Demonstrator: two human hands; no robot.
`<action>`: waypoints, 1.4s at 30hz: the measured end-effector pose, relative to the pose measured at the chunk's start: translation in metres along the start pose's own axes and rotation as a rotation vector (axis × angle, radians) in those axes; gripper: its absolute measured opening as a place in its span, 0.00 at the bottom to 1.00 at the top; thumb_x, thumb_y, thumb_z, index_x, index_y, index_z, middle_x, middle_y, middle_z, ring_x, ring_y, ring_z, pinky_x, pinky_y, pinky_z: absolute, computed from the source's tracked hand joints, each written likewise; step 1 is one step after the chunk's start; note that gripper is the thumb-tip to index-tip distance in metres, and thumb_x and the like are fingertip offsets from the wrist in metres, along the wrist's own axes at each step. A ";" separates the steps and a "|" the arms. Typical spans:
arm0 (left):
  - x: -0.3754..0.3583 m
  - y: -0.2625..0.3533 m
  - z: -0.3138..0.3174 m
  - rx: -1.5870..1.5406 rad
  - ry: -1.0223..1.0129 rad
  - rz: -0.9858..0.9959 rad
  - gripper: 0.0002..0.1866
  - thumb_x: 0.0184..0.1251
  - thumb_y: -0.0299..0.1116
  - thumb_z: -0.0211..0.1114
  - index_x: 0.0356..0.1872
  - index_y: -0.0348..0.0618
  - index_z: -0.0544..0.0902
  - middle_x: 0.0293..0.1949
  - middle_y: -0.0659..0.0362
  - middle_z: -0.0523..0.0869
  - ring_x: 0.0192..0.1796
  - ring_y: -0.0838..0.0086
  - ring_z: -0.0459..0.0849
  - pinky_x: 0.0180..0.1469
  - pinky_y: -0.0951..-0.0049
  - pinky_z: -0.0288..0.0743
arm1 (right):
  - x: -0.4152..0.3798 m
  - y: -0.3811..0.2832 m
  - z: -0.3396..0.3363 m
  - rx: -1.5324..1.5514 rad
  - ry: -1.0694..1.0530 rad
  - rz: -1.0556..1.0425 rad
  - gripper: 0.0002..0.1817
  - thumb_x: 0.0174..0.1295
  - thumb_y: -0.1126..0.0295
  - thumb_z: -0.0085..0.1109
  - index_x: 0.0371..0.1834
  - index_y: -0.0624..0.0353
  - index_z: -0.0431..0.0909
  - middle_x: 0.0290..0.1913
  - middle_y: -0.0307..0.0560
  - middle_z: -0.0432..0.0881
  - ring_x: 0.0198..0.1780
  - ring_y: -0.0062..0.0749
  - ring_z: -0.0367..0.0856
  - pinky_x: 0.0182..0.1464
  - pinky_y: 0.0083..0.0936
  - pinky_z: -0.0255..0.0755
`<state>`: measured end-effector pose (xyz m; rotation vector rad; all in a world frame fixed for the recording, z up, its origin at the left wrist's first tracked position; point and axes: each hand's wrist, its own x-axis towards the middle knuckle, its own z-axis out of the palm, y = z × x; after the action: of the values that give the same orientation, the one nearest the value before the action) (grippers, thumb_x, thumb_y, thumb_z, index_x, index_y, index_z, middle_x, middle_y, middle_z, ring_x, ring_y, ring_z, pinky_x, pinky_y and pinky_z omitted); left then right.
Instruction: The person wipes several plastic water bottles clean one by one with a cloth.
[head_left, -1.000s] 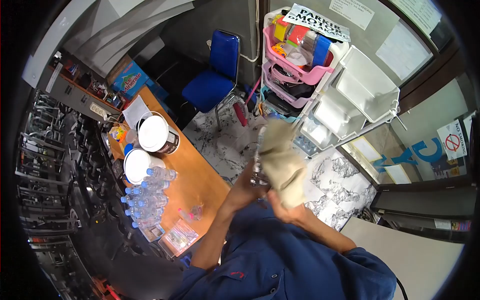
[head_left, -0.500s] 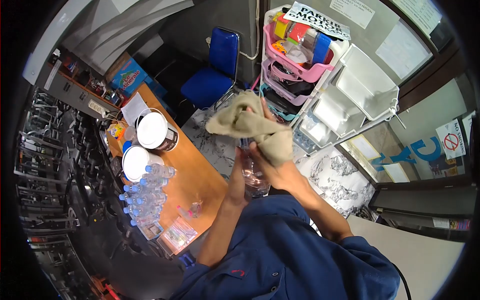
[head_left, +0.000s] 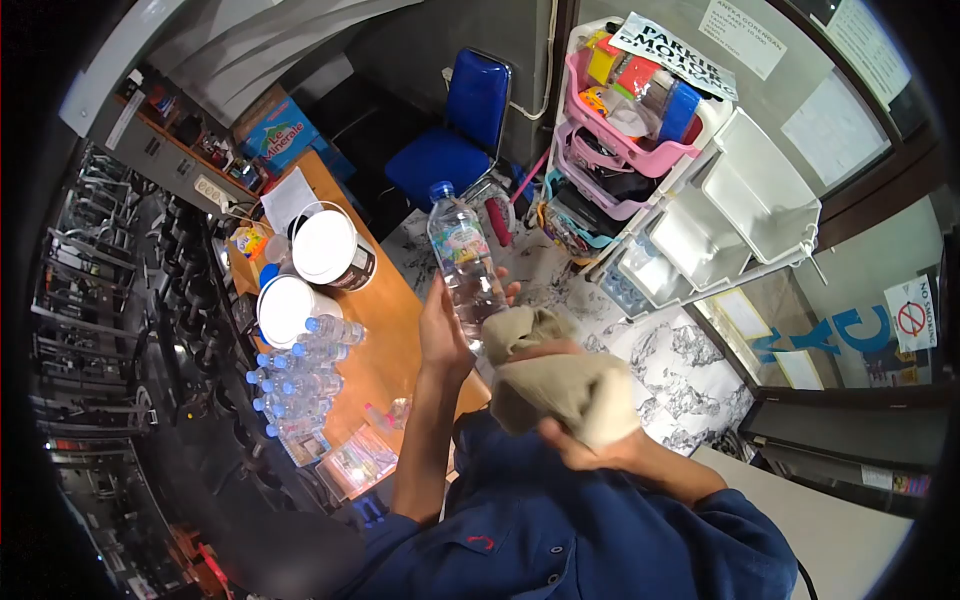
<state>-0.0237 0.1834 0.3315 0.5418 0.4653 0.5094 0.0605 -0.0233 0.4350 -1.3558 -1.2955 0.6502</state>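
Observation:
A clear plastic water bottle (head_left: 462, 250) with a blue cap and a printed label is tilted in front of me. My left hand (head_left: 446, 325) wraps round its lower half. A beige cloth (head_left: 550, 375) is bunched in my right hand (head_left: 590, 450), slightly blurred by motion. The cloth overlaps the bottle's bottom end in this view, and some of my right fingers are hidden in its folds.
To the left, a wooden counter (head_left: 385, 345) carries several small water bottles (head_left: 300, 385), two white-lidded buckets (head_left: 325, 243) and a pink-edged box (head_left: 358, 462). Beyond are a blue chair (head_left: 440, 165), pink baskets (head_left: 630, 150) and white bins (head_left: 690, 240).
The cloth has come off the bottle's top and moved down and right with my right hand. The bottle's cap and label now show, raised in my left hand.

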 end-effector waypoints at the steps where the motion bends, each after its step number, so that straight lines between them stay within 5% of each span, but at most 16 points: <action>1: -0.002 0.001 -0.001 -0.081 -0.045 -0.052 0.37 0.90 0.63 0.37 0.67 0.38 0.79 0.55 0.46 0.89 0.56 0.54 0.91 0.60 0.54 0.87 | 0.001 -0.006 -0.001 0.159 0.086 0.019 0.24 0.71 0.58 0.68 0.65 0.59 0.85 0.73 0.58 0.74 0.76 0.58 0.73 0.77 0.46 0.68; 3: -0.008 0.000 -0.004 -0.245 -0.138 -0.156 0.38 0.90 0.63 0.35 0.70 0.38 0.78 0.57 0.44 0.89 0.56 0.54 0.91 0.62 0.53 0.86 | 0.005 0.032 0.010 -0.037 0.180 -0.168 0.37 0.66 0.49 0.73 0.75 0.57 0.78 0.78 0.65 0.62 0.81 0.62 0.64 0.75 0.45 0.69; 4: -0.006 -0.009 -0.020 -0.275 -0.431 -0.185 0.37 0.90 0.63 0.37 0.74 0.41 0.75 0.63 0.46 0.86 0.63 0.58 0.88 0.66 0.56 0.83 | 0.021 0.049 0.012 -0.245 0.230 -0.175 0.41 0.65 0.48 0.73 0.78 0.56 0.76 0.81 0.67 0.58 0.82 0.65 0.62 0.76 0.46 0.69; 7: -0.017 -0.031 -0.022 -0.331 -0.243 -0.191 0.38 0.89 0.64 0.42 0.79 0.43 0.71 0.70 0.51 0.82 0.70 0.64 0.83 0.71 0.61 0.79 | 0.059 0.063 -0.001 -0.372 0.223 -0.178 0.47 0.63 0.52 0.73 0.86 0.50 0.67 0.87 0.70 0.45 0.86 0.70 0.52 0.80 0.54 0.59; 9: -0.020 -0.037 -0.020 0.049 -0.164 -0.069 0.36 0.89 0.60 0.45 0.83 0.44 0.66 0.75 0.53 0.77 0.74 0.63 0.79 0.75 0.61 0.76 | 0.077 0.077 -0.005 -0.388 0.195 -0.179 0.52 0.59 0.58 0.76 0.89 0.47 0.62 0.91 0.70 0.36 0.89 0.73 0.44 0.85 0.60 0.48; 14: -0.009 -0.029 -0.007 0.051 -0.198 0.129 0.44 0.87 0.65 0.45 0.86 0.38 0.57 0.87 0.48 0.60 0.86 0.56 0.62 0.86 0.54 0.59 | 0.067 0.074 0.044 -0.225 0.269 0.068 0.52 0.57 0.75 0.66 0.90 0.47 0.58 0.90 0.72 0.40 0.88 0.73 0.49 0.84 0.55 0.56; 19: 0.003 -0.012 -0.025 -0.240 -0.176 0.039 0.51 0.80 0.75 0.43 0.85 0.40 0.60 0.87 0.50 0.61 0.88 0.56 0.57 0.85 0.44 0.56 | 0.014 0.065 0.063 -0.218 0.002 0.077 0.50 0.56 0.82 0.62 0.88 0.48 0.61 0.89 0.70 0.48 0.80 0.73 0.68 0.73 0.49 0.75; 23: -0.004 -0.006 -0.021 -0.258 -0.240 0.017 0.55 0.75 0.79 0.45 0.84 0.38 0.62 0.86 0.54 0.63 0.87 0.57 0.60 0.85 0.46 0.56 | 0.022 0.048 0.019 -0.055 -0.105 0.145 0.36 0.70 0.71 0.61 0.83 0.60 0.67 0.83 0.63 0.65 0.77 0.55 0.76 0.75 0.42 0.75; 24: -0.009 -0.005 -0.016 -0.306 -0.302 -0.016 0.56 0.74 0.79 0.45 0.84 0.38 0.61 0.86 0.53 0.63 0.87 0.56 0.60 0.85 0.47 0.56 | 0.018 0.051 0.019 0.171 0.060 0.339 0.32 0.79 0.60 0.51 0.83 0.61 0.64 0.78 0.57 0.73 0.74 0.48 0.79 0.75 0.40 0.74; 25: -0.013 -0.003 -0.009 -0.354 -0.367 -0.047 0.57 0.74 0.80 0.45 0.85 0.37 0.61 0.86 0.53 0.63 0.86 0.56 0.60 0.85 0.48 0.56 | 0.017 0.067 0.017 0.099 0.248 0.124 0.33 0.83 0.55 0.44 0.83 0.64 0.62 0.75 0.55 0.76 0.72 0.43 0.79 0.75 0.38 0.74; 28: -0.015 -0.004 -0.002 -0.659 -0.609 -0.070 0.51 0.79 0.77 0.41 0.89 0.50 0.54 0.88 0.50 0.56 0.88 0.51 0.56 0.86 0.59 0.55 | 0.035 0.098 0.028 0.508 0.274 0.358 0.37 0.85 0.49 0.44 0.84 0.66 0.60 0.77 0.54 0.74 0.75 0.39 0.76 0.76 0.35 0.71; 34: -0.008 -0.032 -0.010 0.444 0.021 0.491 0.36 0.91 0.56 0.47 0.85 0.41 0.60 0.76 0.46 0.72 0.79 0.63 0.72 0.81 0.59 0.64 | 0.027 0.104 0.067 0.759 0.406 0.479 0.31 0.85 0.55 0.54 0.80 0.69 0.67 0.73 0.48 0.78 0.73 0.33 0.75 0.76 0.30 0.67; 36: -0.020 -0.022 -0.010 0.756 0.051 0.392 0.34 0.91 0.55 0.48 0.83 0.40 0.64 0.73 0.48 0.76 0.75 0.63 0.75 0.78 0.59 0.67 | 0.033 0.094 0.059 0.952 0.441 0.560 0.26 0.82 0.61 0.59 0.75 0.68 0.71 0.68 0.47 0.81 0.67 0.33 0.80 0.70 0.31 0.72; 38: -0.029 -0.007 -0.004 1.038 0.067 0.273 0.30 0.91 0.54 0.48 0.73 0.38 0.76 0.67 0.54 0.83 0.69 0.69 0.81 0.74 0.68 0.71 | 0.032 0.090 0.058 0.546 0.395 0.553 0.25 0.82 0.63 0.59 0.74 0.67 0.72 0.66 0.49 0.82 0.66 0.35 0.81 0.68 0.32 0.73; 40: -0.029 -0.015 -0.006 0.724 0.087 0.145 0.28 0.91 0.50 0.51 0.75 0.37 0.74 0.68 0.53 0.83 0.68 0.67 0.82 0.71 0.67 0.74 | 0.024 0.099 0.072 0.167 0.421 0.297 0.20 0.81 0.69 0.56 0.70 0.68 0.74 0.64 0.55 0.83 0.65 0.42 0.82 0.68 0.38 0.74; 42: -0.021 -0.028 -0.034 0.344 0.022 0.012 0.28 0.90 0.48 0.53 0.76 0.37 0.74 0.71 0.54 0.82 0.71 0.68 0.81 0.73 0.67 0.73 | 0.014 0.096 0.078 -0.057 0.331 0.174 0.30 0.62 0.77 0.67 0.69 0.72 0.73 0.81 0.70 0.63 0.80 0.63 0.65 0.78 0.51 0.65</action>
<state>-0.0489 0.1637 0.2950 0.8695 0.5756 0.4489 0.0237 0.0336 0.3304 -1.5610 -0.9447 0.4826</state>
